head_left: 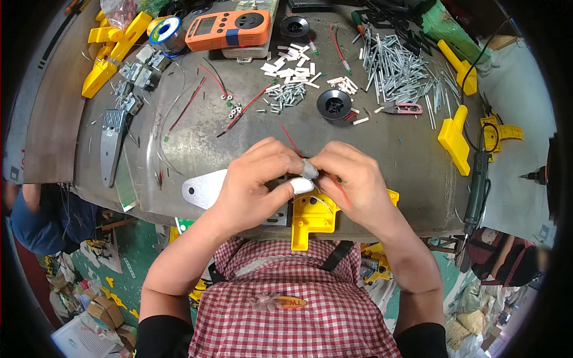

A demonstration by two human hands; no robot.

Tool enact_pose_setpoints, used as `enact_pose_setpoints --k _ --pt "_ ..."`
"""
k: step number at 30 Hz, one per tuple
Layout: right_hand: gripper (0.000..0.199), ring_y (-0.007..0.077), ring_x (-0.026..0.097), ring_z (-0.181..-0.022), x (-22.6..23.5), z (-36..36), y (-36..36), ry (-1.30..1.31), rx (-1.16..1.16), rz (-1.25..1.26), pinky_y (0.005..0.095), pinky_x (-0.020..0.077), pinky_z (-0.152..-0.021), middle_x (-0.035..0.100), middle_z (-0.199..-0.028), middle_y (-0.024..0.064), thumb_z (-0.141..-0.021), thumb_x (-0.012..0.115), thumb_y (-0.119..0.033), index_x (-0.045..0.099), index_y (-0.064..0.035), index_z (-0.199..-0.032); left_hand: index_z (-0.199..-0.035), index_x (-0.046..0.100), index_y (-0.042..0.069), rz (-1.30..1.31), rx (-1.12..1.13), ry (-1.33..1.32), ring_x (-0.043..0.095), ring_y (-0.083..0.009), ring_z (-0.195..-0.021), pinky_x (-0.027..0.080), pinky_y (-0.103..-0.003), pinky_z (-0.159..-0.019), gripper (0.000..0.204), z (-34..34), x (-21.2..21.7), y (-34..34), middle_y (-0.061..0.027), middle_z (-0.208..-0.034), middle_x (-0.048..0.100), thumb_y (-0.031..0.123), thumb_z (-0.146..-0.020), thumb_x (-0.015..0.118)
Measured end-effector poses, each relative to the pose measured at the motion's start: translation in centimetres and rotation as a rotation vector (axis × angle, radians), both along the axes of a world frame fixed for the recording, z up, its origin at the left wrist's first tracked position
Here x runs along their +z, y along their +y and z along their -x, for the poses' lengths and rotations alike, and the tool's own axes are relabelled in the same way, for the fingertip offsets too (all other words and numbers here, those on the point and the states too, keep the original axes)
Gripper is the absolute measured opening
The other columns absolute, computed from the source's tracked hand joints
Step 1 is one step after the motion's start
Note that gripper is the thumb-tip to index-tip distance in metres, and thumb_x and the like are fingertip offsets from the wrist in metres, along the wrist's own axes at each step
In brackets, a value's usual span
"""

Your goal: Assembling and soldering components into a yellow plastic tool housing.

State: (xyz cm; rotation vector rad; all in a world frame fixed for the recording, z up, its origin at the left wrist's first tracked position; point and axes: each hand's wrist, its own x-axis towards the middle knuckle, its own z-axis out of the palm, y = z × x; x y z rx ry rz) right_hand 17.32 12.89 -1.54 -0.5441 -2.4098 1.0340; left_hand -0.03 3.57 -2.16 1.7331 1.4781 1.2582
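1. The thin red plastic-coated wire (342, 192) is at the near middle of the scene, at the meeting fingertips, over the open yellow plastic housing (319, 225); red lengths show on the far side and below the right fingers, and I cannot tell whether they are one piece.
2. The left hand (256, 179) has its fingers curled and thumb brought toward the forefinger, both tips in white and grey coverings; whatever lies between them is hidden.
3. The right hand (353, 182) appears to pinch the wire, thumb and fingertips drawn close beside the left ones.
4. A hard pull could tear the wire from a joint, if there is one; the covered tips may dull the feel and let a small part slip.
5. The housing reaches past the table's near edge, so a downward push could tip it.
6. The housing is smooth, angular and hollow, with moulded walls. At left, the brushed silver metal plate (205, 189) has a rounded end with a dark hole.
7. Farther off on the scuffed grey metal tabletop (412, 200) lie short threaded silver screws (285, 96), flat white rectangular pieces (296, 73), a round black plastic spool (333, 105) and a heap of slender shiny metal rods (391, 67), which could easily scatter if knocked.
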Motion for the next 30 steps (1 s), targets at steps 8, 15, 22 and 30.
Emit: enact_pose_setpoints --k 8,15,22,30 --pt "0.014 0.0181 0.063 -0.071 -0.6 0.1 0.1 0.225 -0.078 0.344 0.0283 0.0489 -0.065 0.065 -0.083 0.0092 -0.08 0.065 -0.004 0.064 0.0025 -0.092 -0.088 0.064 0.001 0.157 0.251 -0.026 0.062 -0.016 -0.076 0.048 -0.027 -0.066 0.014 -1.5 1.9 -1.0 -0.0081 -0.082 0.063 -0.002 -0.075 0.066" --pt "0.014 0.0162 0.061 -0.065 -0.1 0.4 -0.8 0.093 -0.194 0.504 0.0281 0.0477 -0.061 0.063 -0.075 0.0077 -0.079 0.068 -0.008 0.065 0.0003 -0.09 -0.121 0.042 -0.002 0.282 0.193 -0.555 0.059 -0.0137 -0.087 0.049 -0.027 -0.078 0.04 -1.4 1.3 -0.8 -0.0094 -0.096 0.062 -0.003 -0.084 0.059" --pt "0.012 0.0161 0.057 -0.059 0.4 0.8 -0.7 0.046 -0.179 0.302 0.0287 0.0429 -0.053 0.061 -0.07 0.0091 -0.08 0.068 -0.011 0.067 -0.0016 -0.087 -0.123 0.039 -0.002 0.22 0.274 -0.497 0.06 -0.0118 -0.089 0.049 -0.025 -0.078 0.045 -1.6 0.9 -0.7 -0.0088 -0.096 0.064 -0.003 -0.083 0.06" --pt "0.01 0.0165 0.056 -0.057 0.5 0.8 -0.8 0.001 -0.183 0.333 0.0291 0.0417 -0.052 0.058 -0.066 0.009 -0.079 0.066 -0.01 0.068 -0.0019 -0.084 -0.122 0.037 -0.002 0.229 0.276 -0.549 0.06 -0.0114 -0.087 0.049 -0.024 -0.076 0.046 -1.6 0.6 -0.8 -0.01 -0.096 0.064 -0.003 -0.083 0.06"
